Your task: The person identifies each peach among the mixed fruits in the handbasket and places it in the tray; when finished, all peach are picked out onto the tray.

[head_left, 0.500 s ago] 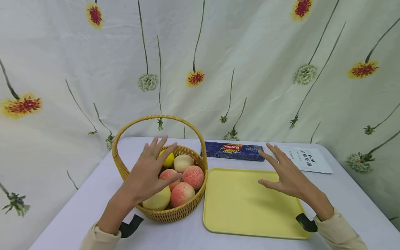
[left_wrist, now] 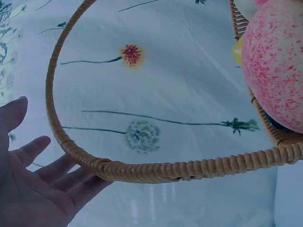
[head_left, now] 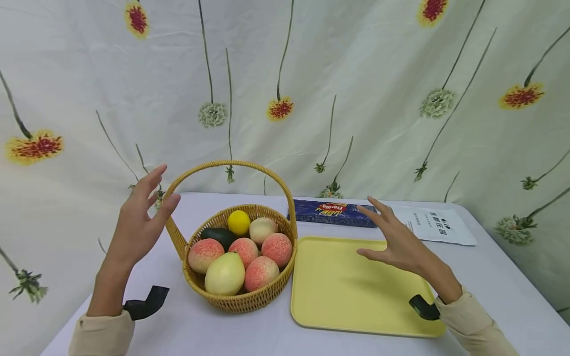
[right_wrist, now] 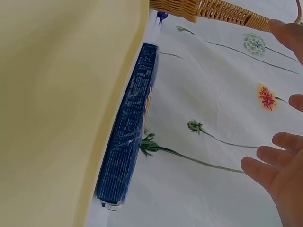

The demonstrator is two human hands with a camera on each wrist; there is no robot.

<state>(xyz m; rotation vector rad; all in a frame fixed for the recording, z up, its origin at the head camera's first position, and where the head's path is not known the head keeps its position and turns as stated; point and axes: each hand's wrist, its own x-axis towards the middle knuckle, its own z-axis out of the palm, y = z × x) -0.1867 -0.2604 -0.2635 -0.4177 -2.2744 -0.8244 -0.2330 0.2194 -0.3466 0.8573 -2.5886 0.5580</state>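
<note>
Hanging just left of the fruit basket: left hand, grip spread, thumb apart from fingers. Contact with the basket handle cannot be told. Basket stands on the desk, left of the yellow tray, with peaches and a pear inside. Handle arches left to right above it, left side nearest this hand. Right hand above the tray, grip also spread, holding nothing. Left hand clearly nearer the basket.
</note>
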